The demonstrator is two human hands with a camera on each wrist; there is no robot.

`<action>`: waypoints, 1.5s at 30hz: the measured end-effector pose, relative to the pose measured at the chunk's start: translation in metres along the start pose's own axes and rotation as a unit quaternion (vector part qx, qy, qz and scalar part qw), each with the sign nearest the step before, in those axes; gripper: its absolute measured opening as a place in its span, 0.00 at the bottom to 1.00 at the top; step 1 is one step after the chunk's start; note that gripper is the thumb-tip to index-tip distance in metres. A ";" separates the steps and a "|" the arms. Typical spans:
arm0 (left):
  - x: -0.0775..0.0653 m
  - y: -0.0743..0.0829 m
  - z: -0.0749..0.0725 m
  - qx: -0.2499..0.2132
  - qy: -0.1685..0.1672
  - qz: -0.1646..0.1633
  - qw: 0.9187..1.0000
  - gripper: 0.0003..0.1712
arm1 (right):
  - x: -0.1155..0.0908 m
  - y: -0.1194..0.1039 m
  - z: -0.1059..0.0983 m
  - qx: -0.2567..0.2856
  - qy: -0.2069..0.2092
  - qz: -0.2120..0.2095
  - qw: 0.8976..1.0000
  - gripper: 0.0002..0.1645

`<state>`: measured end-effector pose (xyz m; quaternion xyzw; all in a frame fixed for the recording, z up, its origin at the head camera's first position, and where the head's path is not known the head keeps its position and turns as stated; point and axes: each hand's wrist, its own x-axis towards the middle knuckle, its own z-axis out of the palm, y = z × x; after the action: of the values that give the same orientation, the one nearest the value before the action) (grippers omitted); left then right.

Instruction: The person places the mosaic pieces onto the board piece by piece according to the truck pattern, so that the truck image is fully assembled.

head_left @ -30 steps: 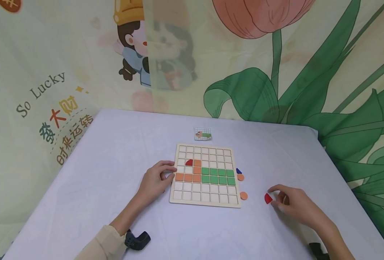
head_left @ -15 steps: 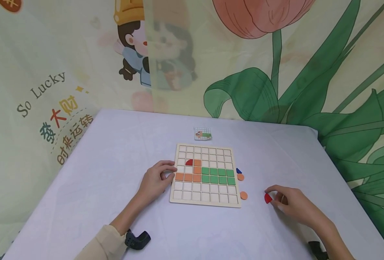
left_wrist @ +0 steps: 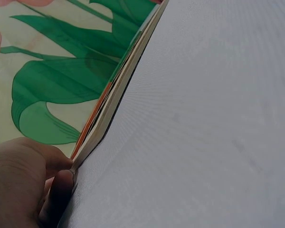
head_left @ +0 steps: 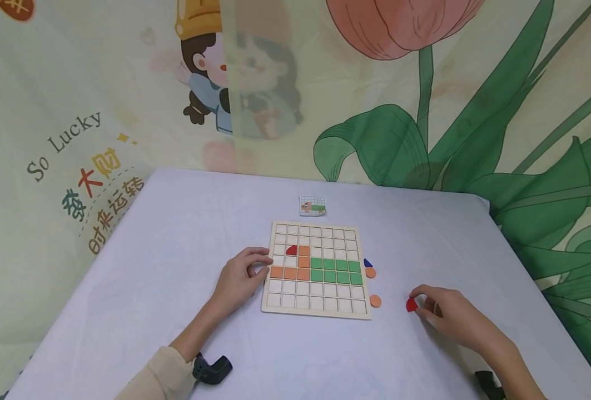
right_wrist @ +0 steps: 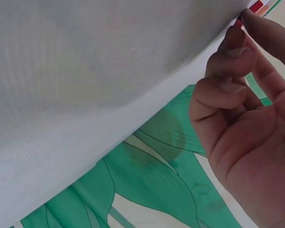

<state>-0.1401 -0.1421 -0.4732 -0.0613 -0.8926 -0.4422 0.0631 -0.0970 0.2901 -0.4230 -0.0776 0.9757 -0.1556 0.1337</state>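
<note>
On the table lies a wooden grid board [head_left: 280, 303] holding orange and green square tiles and one red quarter-round tile [head_left: 292, 250]. My left hand [head_left: 237, 279] rests at the board's left edge, with thumb and fingertips against it; the left wrist view shows them right at the rim [left_wrist: 115, 97]. To the right of the board, my right hand [head_left: 450, 314] pinches a red rounded tile [head_left: 411, 305] between thumb and index finger, low over the cloth. In the right wrist view the fingers mostly hide this tile [right_wrist: 256, 6], and the other fingers are curled beside it.
Two orange round tiles [head_left: 375, 301] and a dark blue triangular tile [head_left: 367, 263] lie along the board's right side. Behind the board is a small picture card [head_left: 312, 206] with a coloured grid pattern. A printed curtain [head_left: 275, 155] hangs behind the white-covered table [head_left: 200, 205].
The right hand and the red tile it pinches have shifted very slightly, with the tile turning a little. The left hand and the board have stayed in place.
</note>
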 end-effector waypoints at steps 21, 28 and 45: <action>0.000 -0.002 0.003 -0.001 0.011 0.009 1.000 0.09 | 0.011 -0.022 0.002 0.003 0.016 0.004 1.000 0.18; 0.000 -0.003 0.003 0.004 0.008 0.007 1.000 0.09 | 0.016 -0.037 0.001 -0.004 0.029 -0.027 0.999 0.18; 0.000 -0.004 0.002 -0.001 -0.001 0.002 1.000 0.09 | 0.046 -0.084 0.004 0.027 0.039 -0.118 0.992 0.12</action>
<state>-0.1411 -0.1433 -0.4775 -0.0641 -0.8919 -0.4433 0.0628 -0.1310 0.2015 -0.4101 -0.1821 0.9596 -0.1995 0.0783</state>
